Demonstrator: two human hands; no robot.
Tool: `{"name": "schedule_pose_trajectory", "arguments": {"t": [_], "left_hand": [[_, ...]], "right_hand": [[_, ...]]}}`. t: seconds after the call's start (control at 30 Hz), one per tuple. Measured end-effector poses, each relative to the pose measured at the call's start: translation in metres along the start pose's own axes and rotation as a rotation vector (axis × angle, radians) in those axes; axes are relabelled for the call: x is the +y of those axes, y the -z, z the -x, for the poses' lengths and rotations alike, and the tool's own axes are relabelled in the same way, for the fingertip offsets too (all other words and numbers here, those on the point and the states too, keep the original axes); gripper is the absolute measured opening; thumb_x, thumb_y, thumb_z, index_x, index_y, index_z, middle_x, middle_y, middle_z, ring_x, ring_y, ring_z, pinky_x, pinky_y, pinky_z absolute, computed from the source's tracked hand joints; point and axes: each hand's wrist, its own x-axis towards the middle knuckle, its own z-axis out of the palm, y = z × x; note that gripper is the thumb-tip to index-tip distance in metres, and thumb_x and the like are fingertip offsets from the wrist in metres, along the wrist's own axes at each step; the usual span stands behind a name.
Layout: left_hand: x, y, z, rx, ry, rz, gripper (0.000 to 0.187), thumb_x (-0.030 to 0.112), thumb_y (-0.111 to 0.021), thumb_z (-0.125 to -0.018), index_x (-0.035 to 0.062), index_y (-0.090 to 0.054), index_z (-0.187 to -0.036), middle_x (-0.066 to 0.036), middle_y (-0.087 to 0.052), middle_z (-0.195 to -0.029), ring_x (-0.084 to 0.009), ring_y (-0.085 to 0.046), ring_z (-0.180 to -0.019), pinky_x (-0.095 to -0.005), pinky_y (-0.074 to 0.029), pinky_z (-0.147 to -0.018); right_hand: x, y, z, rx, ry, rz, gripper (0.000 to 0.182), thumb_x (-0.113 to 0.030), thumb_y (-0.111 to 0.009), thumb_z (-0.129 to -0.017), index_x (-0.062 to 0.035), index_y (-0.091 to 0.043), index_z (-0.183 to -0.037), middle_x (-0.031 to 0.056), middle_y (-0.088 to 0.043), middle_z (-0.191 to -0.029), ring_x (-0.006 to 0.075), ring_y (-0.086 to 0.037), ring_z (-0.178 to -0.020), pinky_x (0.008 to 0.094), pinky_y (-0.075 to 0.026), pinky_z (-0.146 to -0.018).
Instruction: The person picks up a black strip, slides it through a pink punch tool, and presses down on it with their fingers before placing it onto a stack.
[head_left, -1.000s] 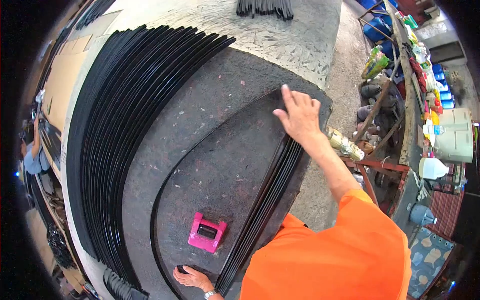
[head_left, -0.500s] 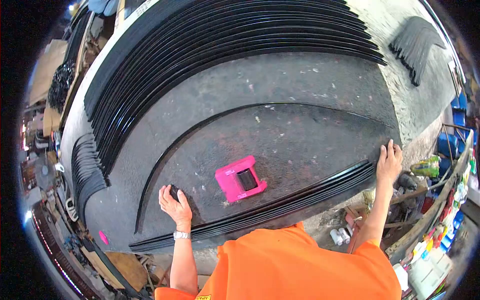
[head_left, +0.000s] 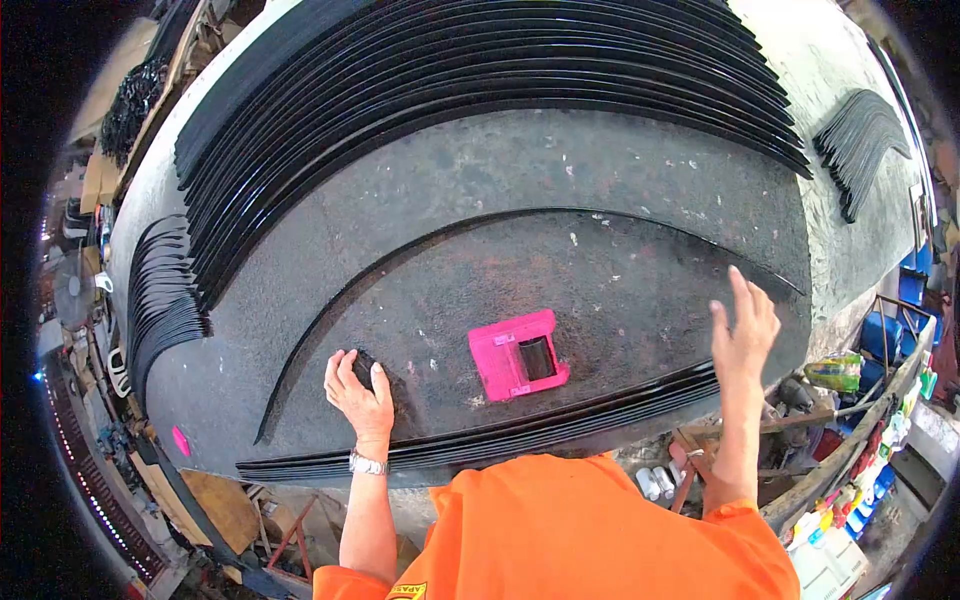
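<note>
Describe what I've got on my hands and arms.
Both arms have orange sleeves and bare forearms. Your left hand has a silver-coloured linked watch at its wrist; your right hand has none. Neither wears a glove; rings are too small to tell.

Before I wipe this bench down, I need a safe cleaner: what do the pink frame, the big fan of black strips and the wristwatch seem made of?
Pink frame: probably moulded or printed plastic, evenly coloured, with crisp edges.
Black strips: likely rubber or flexible plastic, smooth and glossy along their curves; coated metal isn't ruled out.
Wristwatch: silvery metal-look band, bright and shiny.
</note>
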Motion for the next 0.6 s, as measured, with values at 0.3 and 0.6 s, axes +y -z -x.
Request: {"name": "schedule_pose_trajectory", "arguments": {"t": [0.3,0.6], "left_hand": [[0.046,0.044,-0.109,-0.013,-0.144,-0.011,0.069,0.019,-0.078,-0.081,0.0114,-0.050,-0.144,-0.015,-0.050,-0.144,-0.0346,-0.043,-0.139,-0.0524,-0.030,-0.112],[0.093,-0.003,-0.174,-0.291,-0.431,0.127,0.026,0.012,-0.070,-0.079,0.0121,-0.065,-0.104,-0.002,-0.068,-0.098,-0.0221,-0.064,-0.097,-0.0426,-0.036,-0.090]], "right_hand": [[-0.002,-0.012,-0.055,-0.032,0.089,0.238,0.076,-0.006,-0.073,-0.077,-0.0166,-0.048,-0.147,0.0107,-0.053,-0.140,0.0301,-0.046,-0.135,0.0540,-0.030,-0.111],[0.038,-0.013,-0.101,-0.066,0.173,0.366,0.061,0.001,-0.068,-0.077,-0.0127,-0.053,-0.134,0.0038,-0.068,-0.108,0.0234,-0.064,-0.110,0.0608,-0.026,-0.116]]}}
